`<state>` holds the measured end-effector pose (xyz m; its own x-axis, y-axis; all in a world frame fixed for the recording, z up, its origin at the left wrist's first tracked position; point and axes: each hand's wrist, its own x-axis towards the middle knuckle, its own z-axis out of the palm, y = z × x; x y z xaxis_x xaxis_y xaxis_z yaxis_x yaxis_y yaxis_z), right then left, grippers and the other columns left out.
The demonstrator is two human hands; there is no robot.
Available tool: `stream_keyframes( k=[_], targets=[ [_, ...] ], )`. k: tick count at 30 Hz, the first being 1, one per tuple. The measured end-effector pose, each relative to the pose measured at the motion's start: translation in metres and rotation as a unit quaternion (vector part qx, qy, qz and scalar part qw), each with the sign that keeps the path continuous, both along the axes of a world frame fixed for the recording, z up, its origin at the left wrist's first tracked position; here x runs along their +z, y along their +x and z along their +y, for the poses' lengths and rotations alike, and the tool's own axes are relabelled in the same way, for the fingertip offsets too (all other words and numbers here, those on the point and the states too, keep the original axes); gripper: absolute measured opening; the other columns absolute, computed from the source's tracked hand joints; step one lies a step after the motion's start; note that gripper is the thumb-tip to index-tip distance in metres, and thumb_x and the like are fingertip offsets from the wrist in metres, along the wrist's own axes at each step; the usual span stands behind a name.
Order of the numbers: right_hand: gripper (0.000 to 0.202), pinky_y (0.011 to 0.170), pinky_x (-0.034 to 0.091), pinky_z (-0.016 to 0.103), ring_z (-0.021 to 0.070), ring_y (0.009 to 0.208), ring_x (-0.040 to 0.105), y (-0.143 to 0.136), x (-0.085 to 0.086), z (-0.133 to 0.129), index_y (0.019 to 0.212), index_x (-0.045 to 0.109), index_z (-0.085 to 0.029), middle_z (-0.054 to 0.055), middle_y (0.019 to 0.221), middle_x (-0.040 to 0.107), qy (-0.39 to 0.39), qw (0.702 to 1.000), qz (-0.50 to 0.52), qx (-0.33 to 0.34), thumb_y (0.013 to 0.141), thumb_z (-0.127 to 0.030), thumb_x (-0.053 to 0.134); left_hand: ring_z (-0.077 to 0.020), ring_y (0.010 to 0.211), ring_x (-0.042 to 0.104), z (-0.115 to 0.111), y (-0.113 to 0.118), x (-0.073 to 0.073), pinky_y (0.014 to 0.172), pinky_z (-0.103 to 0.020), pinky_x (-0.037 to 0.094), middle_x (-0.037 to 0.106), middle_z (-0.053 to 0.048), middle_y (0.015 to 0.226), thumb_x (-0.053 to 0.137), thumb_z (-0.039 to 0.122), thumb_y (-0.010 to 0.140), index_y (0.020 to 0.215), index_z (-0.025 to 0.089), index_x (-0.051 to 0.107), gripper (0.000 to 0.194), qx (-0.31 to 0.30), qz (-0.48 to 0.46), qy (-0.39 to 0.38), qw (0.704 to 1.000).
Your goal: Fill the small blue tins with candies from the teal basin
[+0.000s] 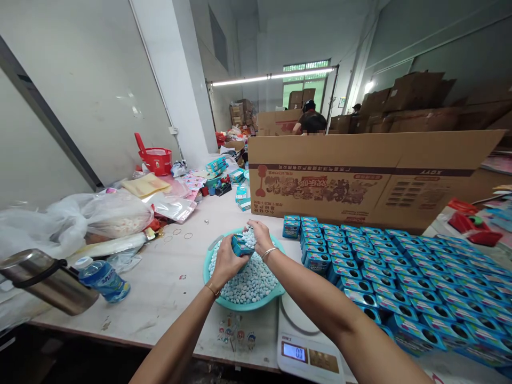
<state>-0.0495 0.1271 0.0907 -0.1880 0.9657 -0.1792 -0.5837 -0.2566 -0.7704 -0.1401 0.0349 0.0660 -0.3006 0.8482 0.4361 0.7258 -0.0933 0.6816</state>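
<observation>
Over a turquoise basin (242, 307) heaped with small pale-blue candies (240, 285), my left hand (226, 262) grips a small blue box (241, 246). My right hand (261, 238) is closed around a clump of the same candies at the box's upper edge. Candies show between the right fingers and the box, though how full the box is stays hidden. Just right of the basin, partly under my right forearm, sits a white digital scale (290, 330) reading 0.0. Rows of similar blue boxes (384, 272) stand close together farther right.
A large printed cardboard carton (320, 186) stands behind the rows. On the left are a steel thermos (48, 280), a blue-labelled bottle (104, 280), plastic bags (116, 213) and a red basket (157, 160). A red tape dispenser (476, 226) lies far right. Beyond the carton, another person (311, 120) bends forward.
</observation>
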Motion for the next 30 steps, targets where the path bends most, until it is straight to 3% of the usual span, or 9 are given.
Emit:
stream_keyframes(
  k=[11, 20, 30],
  targets=[
    [0.017, 0.053, 0.047, 0.026, 0.0142, 0.05, 0.058, -0.002, 0.0, 0.002, 0.067, 0.056, -0.02, -0.002, 0.051, 0.06, 0.008, 1.0, -0.005, 0.012, 0.069, -0.027, 0.071, -0.0257, 0.102, 0.064, 0.002, -0.004, 0.012, 0.092, -0.042, 0.051, 0.065, -0.008, 0.107, 0.076, 0.022, 0.061, 0.111, 0.018, 0.054, 0.054, 0.017, 0.007, -0.025, 1.0],
    [0.019, 0.055, 0.045, 0.025, 0.0119, 0.05, 0.055, -0.004, -0.007, 0.003, 0.064, 0.056, -0.02, -0.004, 0.049, 0.057, 0.005, 1.0, -0.007, 0.007, 0.069, -0.027, 0.073, -0.0313, 0.108, 0.063, 0.004, -0.004, 0.015, 0.095, -0.045, 0.049, 0.065, -0.013, 0.113, 0.075, 0.021, 0.06, 0.115, 0.016, 0.053, 0.059, 0.008, 0.083, -0.057, 0.995],
    [0.016, 0.06, 0.045, 0.025, 0.0115, 0.055, 0.055, -0.006, 0.002, -0.003, 0.063, 0.058, -0.019, -0.003, 0.053, 0.059, 0.031, 0.999, -0.016, -0.001, 0.069, -0.026, 0.071, -0.0276, 0.103, 0.065, 0.003, -0.008, 0.018, 0.089, -0.04, 0.052, 0.065, -0.011, 0.111, 0.075, 0.022, 0.062, 0.114, 0.017, 0.05, 0.057, 0.017, 0.051, -0.067, 0.996]
  ],
)
